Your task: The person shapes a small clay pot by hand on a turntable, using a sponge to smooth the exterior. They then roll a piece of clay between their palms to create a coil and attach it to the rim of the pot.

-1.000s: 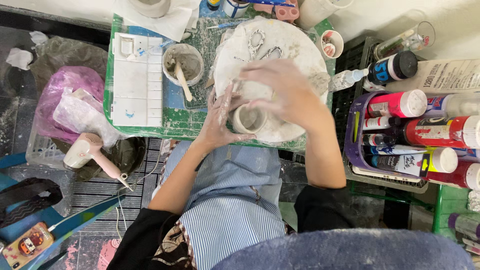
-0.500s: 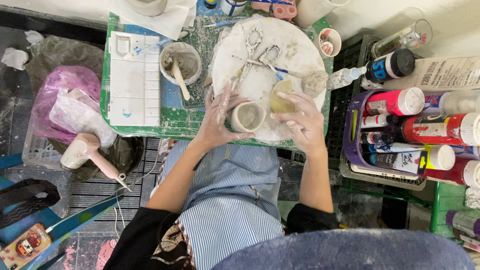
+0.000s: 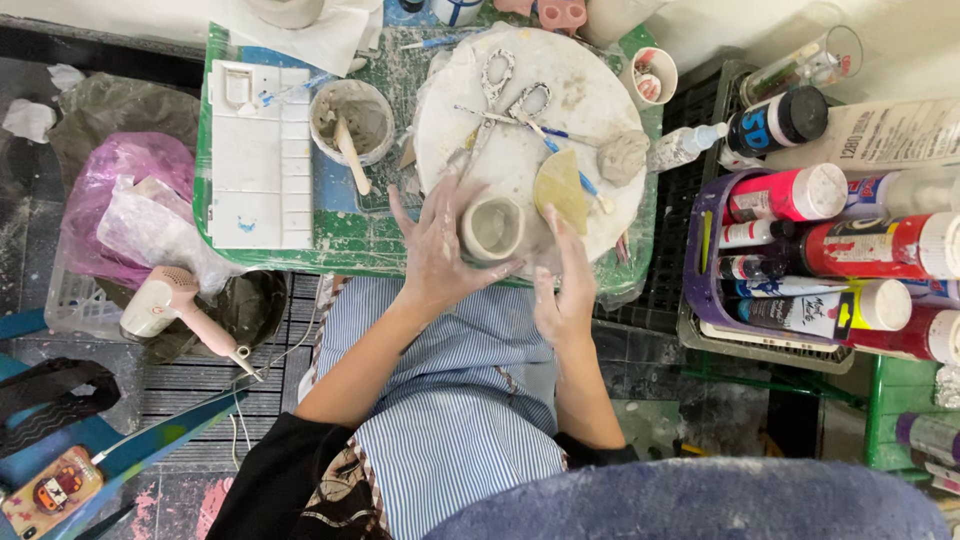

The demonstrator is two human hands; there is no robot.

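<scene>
A small grey clay cup [image 3: 492,228] stands on the near part of a round white work board [image 3: 590,100]. My left hand [image 3: 432,245] lies against the cup's left side, fingers spread, thumb curving under it. To the right of the cup, my right hand [image 3: 565,290] rests flat and open at the board's near edge, apart from the cup. A yellow wedge-shaped sponge [image 3: 560,185] lies just beyond my right fingertips. Further back on the board are scissors [image 3: 495,100], thin modelling tools and a grey lump of clay [image 3: 624,156].
A white paint palette [image 3: 258,155] and a cup of slip with a wooden stick [image 3: 350,122] sit on the green table [image 3: 340,240]. Paint bottles fill a purple basket [image 3: 700,270] at right. A pink hair dryer [image 3: 175,305] and plastic bags lie at left.
My right hand has come back from the far side of the board, set the yellow sponge down on it, and now lies open near the edge. My left hand stays on the cup.
</scene>
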